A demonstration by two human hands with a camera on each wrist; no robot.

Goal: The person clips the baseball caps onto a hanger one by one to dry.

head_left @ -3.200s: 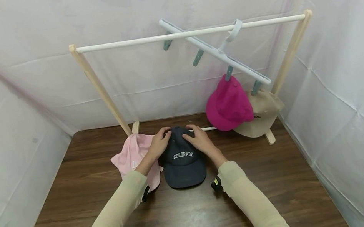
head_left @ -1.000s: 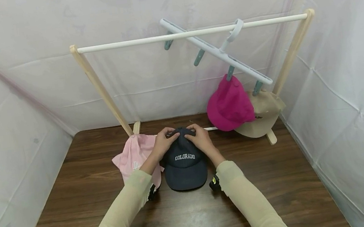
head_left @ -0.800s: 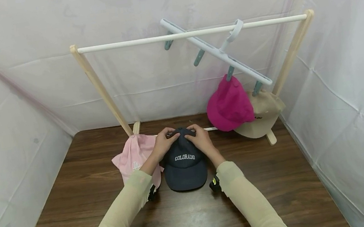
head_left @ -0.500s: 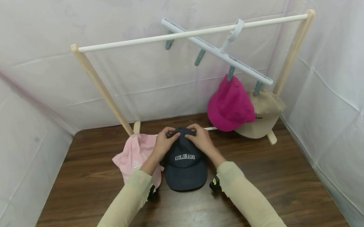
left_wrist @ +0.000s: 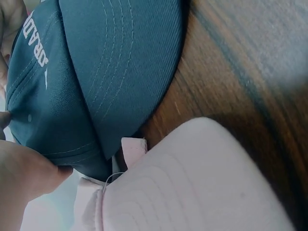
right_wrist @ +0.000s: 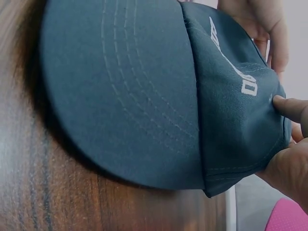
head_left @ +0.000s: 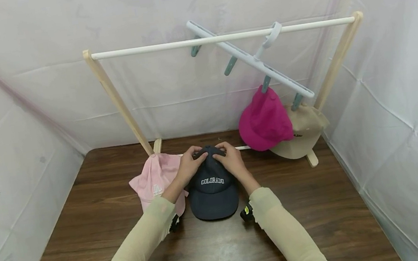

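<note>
A dark navy baseball cap (head_left: 214, 205) with white COLORADO lettering sits on the table, its brim toward the person. My left hand (head_left: 189, 164) pinches the left side of its crown, thumb on the front. On the other side, my right hand (head_left: 231, 159) grips the crown the same way, thumb (right_wrist: 288, 107) pressing the cloth. Both thumbs lie near the top of the crown, and the fingers behind it are mostly hidden. A pale pink cap (head_left: 155, 173) with a white LA logo lies just left, partly covered by the left forearm.
A rack with a white rod (head_left: 141, 50) and wooden legs stands at the back of the table (head_left: 226, 253). From it hangs a white hanger (head_left: 247, 57) with grey-green clips. Its two nearer clips hold a magenta cap (head_left: 265, 120) and a beige cap (head_left: 306, 128).
Over the last three seconds both thumbs have come closer together on the crown, and the navy cap has shifted slightly toward the person. In the last second the hands have hardly moved.
</note>
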